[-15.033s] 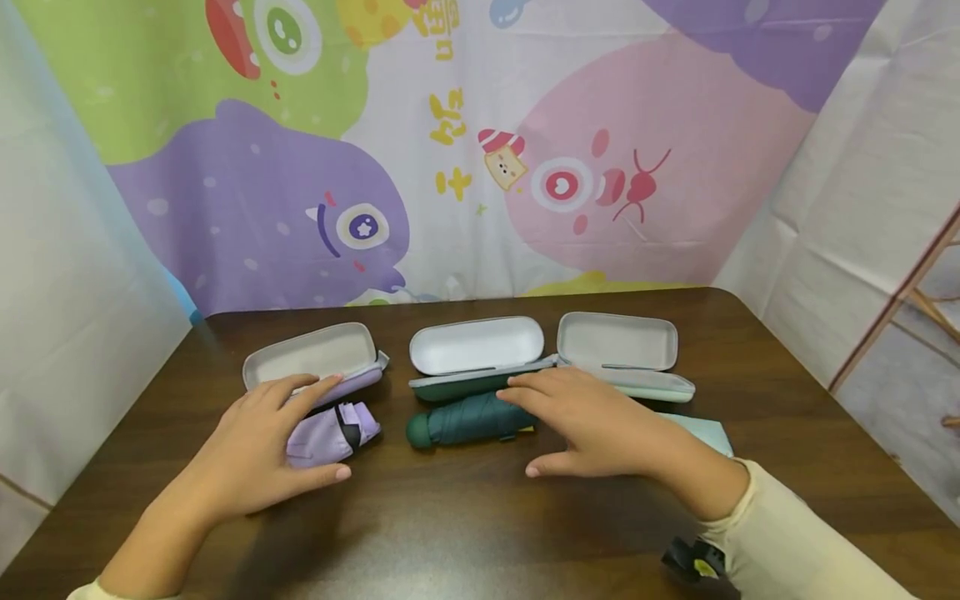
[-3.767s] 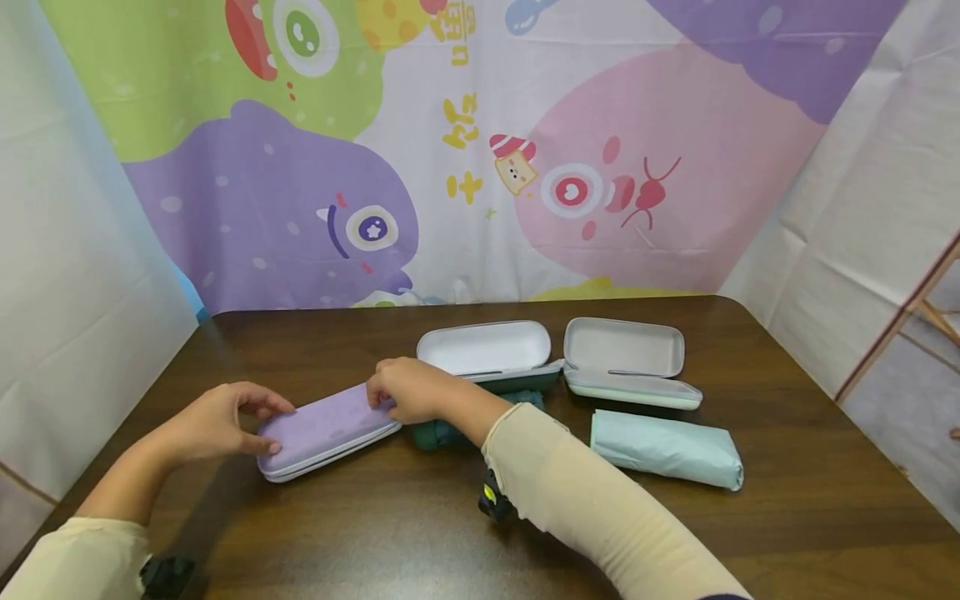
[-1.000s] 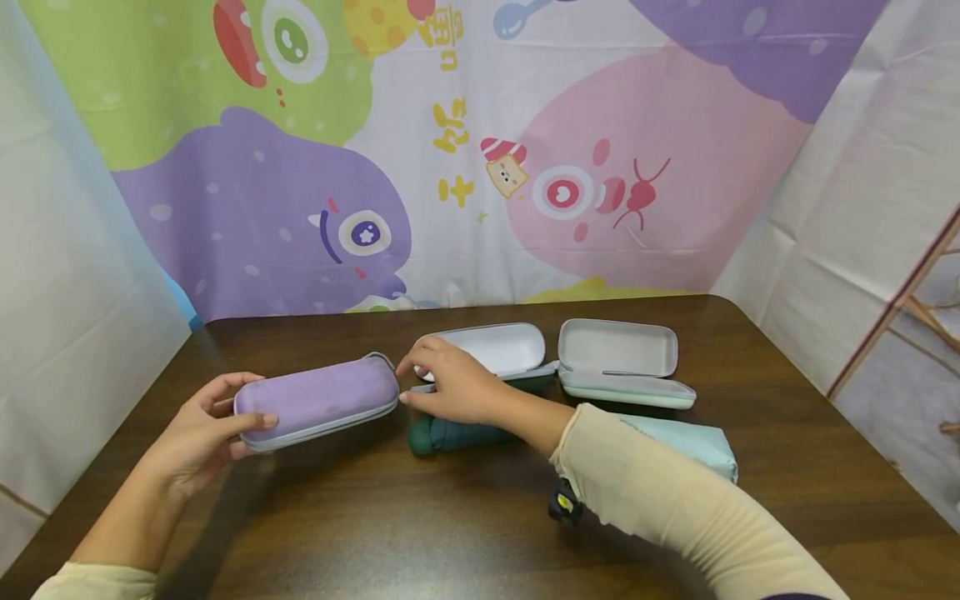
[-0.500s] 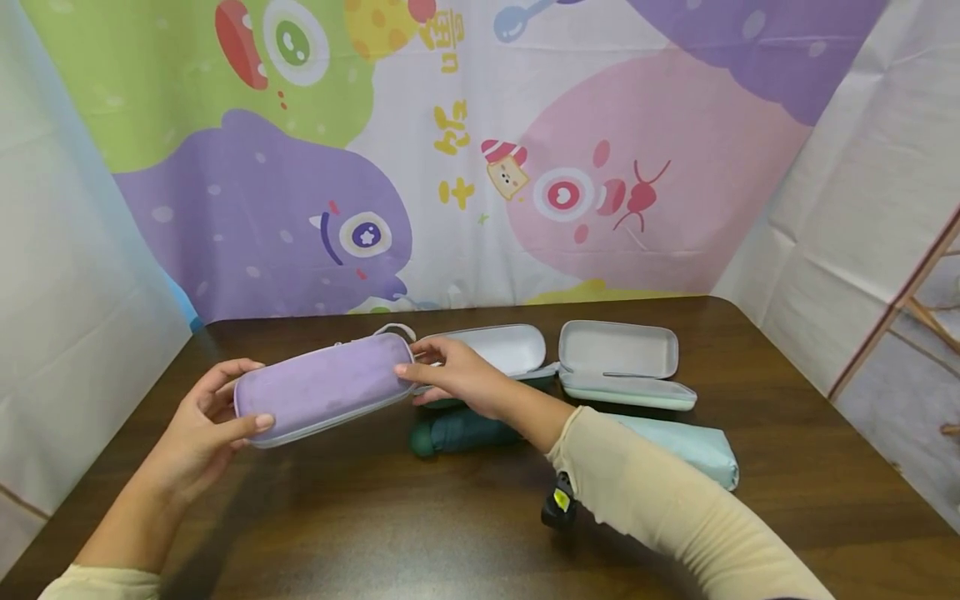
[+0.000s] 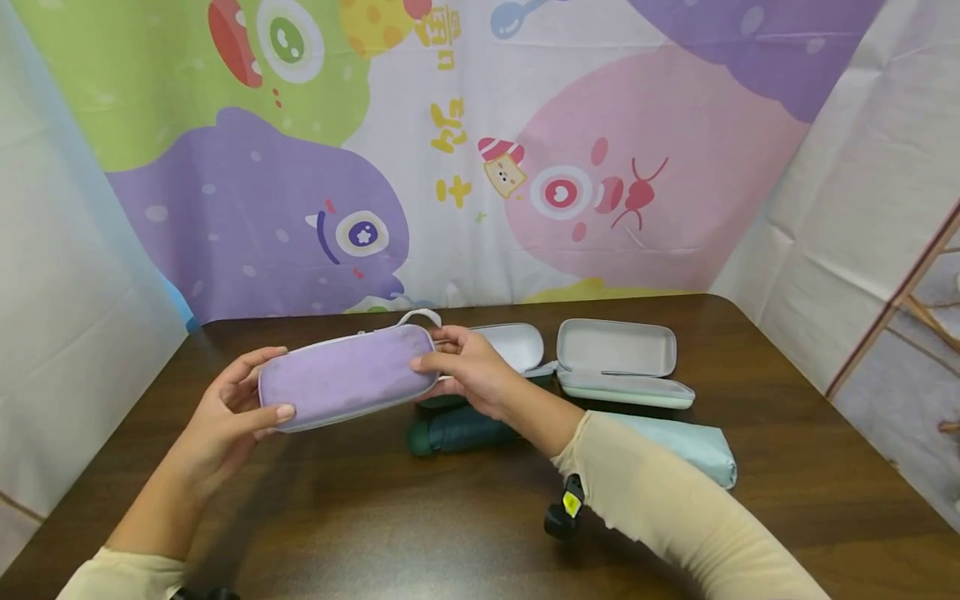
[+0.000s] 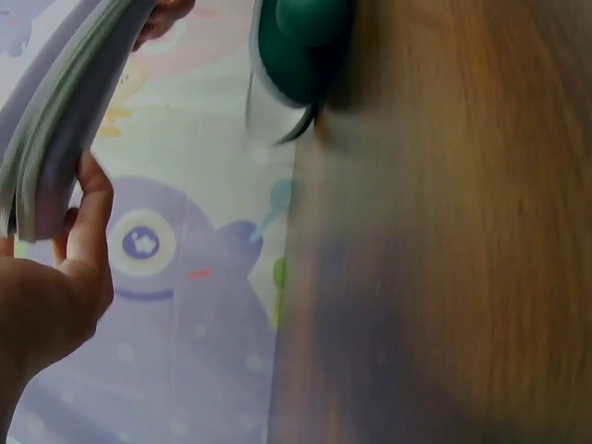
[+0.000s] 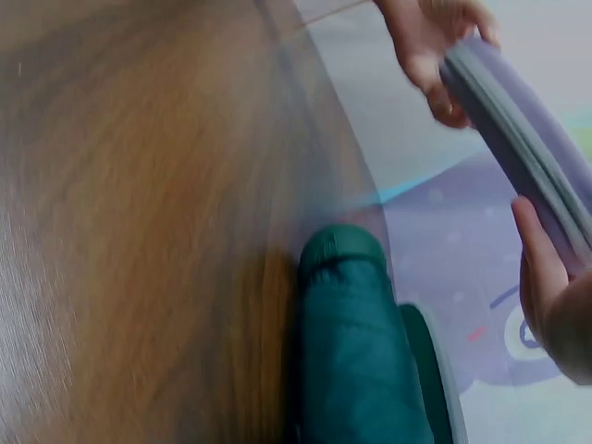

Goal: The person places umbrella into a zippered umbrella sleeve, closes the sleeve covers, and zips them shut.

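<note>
Both hands hold a closed purple zip case [image 5: 345,375] up over the table, its top face tilted toward the head camera. My left hand [image 5: 228,417] grips its left end, thumb in front and fingers behind. At the other end, my right hand [image 5: 476,371] pinches the case, thumb on its face. A pale wrist loop [image 5: 420,317] sticks up from the upper right corner. In the right wrist view the case [image 7: 518,129] shows its zip edge between both hands. What lies inside it is hidden. Below the right hand lies a dark green folded umbrella [image 5: 465,429].
Behind the umbrella stands an open dark green case with a white lining [image 5: 517,342], partly covered by the right hand. An open mint case [image 5: 618,346] is to its right. A pale blue fabric bundle [image 5: 686,446] lies before that. A printed cloth [image 5: 450,250] hangs behind the table [image 5: 420,533].
Earlier the purple case lay open behind a purple folded umbrella, then closed on the table. Since then it was lifted; my right hand has taken its right end and it has shifted right.
</note>
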Demonstrator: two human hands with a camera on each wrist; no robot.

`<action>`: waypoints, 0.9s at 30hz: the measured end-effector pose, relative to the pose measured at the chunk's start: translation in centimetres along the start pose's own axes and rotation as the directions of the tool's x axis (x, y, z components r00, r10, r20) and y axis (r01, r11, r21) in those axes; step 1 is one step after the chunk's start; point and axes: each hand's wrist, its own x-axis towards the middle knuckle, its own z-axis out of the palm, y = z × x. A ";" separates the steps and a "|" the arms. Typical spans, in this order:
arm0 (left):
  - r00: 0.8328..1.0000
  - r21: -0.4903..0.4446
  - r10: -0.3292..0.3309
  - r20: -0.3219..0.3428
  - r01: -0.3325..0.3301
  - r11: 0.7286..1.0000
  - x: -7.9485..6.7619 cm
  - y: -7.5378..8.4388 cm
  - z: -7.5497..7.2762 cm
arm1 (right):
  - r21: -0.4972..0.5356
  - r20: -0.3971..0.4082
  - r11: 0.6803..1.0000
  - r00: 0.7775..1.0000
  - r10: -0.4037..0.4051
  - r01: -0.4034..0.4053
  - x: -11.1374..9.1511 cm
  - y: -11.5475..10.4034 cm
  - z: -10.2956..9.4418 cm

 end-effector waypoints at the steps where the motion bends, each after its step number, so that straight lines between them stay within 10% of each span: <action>1: 1.000 -0.024 -0.012 -0.028 0.011 1.000 0.1 0.0 0.2 | 0.016 -0.027 1.000 1.000 -0.011 0.011 0.0 0.1 0.1; 5: 0.975 -0.244 -0.129 -0.179 0.083 0.966 0.9 -0.3 1.3 | 0.082 -0.140 0.996 0.990 -0.034 0.046 0.0 0.3 0.7; 11: 0.897 -0.546 -0.342 -0.282 0.143 0.825 1.7 -1.2 3.6 | 0.146 -0.265 0.985 0.963 -0.052 0.094 -0.2 0.9 1.9; 18: 0.946 -0.624 -0.250 -0.206 0.070 0.778 2.0 -2.9 6.2 | 0.200 -0.317 0.971 0.946 -0.061 0.130 -0.6 2.2 3.8; 27: 0.955 -0.635 -0.147 -0.258 -0.053 0.771 2.1 -3.5 5.8 | 0.218 -0.192 0.972 0.980 -0.044 0.086 -2.1 3.1 4.2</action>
